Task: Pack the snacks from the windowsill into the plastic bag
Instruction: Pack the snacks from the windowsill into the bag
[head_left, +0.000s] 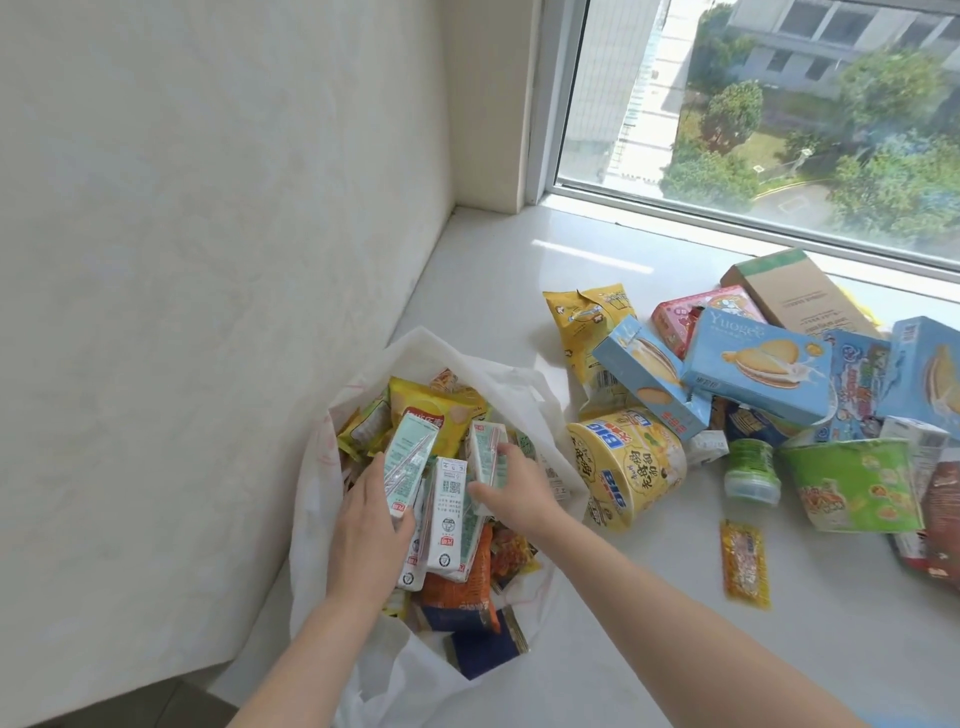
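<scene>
Your left hand (371, 519) grips one pale green carton (408, 470) and your right hand (511, 486) grips another (485, 452), both over the open mouth of the bag (519, 384), which sits at the near left of the windowsill (483, 270) against the wall (208, 260); a third carton (447, 519) stands on end between them, on top of packets already inside. Lay your two cartons flat beside it rather than upright; the load looks piled high, so I judge tall pieces may topple out over the low near rim; keep one hand free to lift the rim if it sags.

The rest of the snacks lie to the right: a yellow cup (626, 470) just beside the bag, blue boxes (753, 371) behind it, a green cup (857, 483) and a small sachet (744, 564) nearer you. The wall closes the left side and the sill's edge runs close by the bag on your side, so reach in from the right, over the bare sill between bag and sachet.
</scene>
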